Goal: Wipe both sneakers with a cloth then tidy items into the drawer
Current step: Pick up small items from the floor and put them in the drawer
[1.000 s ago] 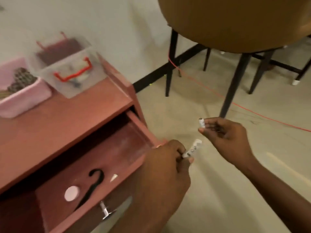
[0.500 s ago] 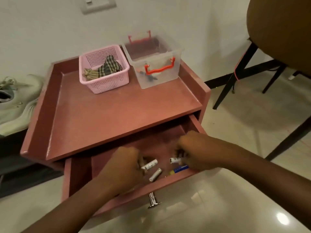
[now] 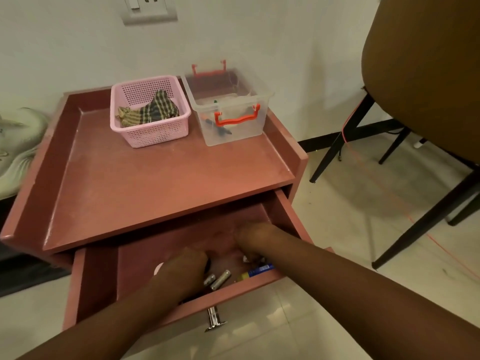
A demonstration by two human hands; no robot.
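**Batteries (image 3: 220,279) loose in the open drawer (image 3: 291,214)**

Head view: smooth metal cylinders lie on the wooden floor, long axes slanting toward the drawer's front, between the left hand (image 3: 181,268) and right hand (image 3: 255,237). The left is nearer. Fingertips are hidden; whether either hand pinches anything I cannot tell. The checked cloth (image 3: 155,110) lies crumpled in the pink mesh basket (image 3: 155,137).

Hands: two, left hand (image 3: 181,268), right hand (image 3: 255,236). Batteries (image 3: 220,279) showing: four. One pink basket (image 3: 158,135), one clear box (image 3: 235,132), one checked cloth (image 3: 155,110), one drawer (image 3: 96,281).

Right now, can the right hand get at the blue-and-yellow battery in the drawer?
Probably yes: the right hand is inside the open drawer, just beside the blue-and-yellow battery, with nothing over it.
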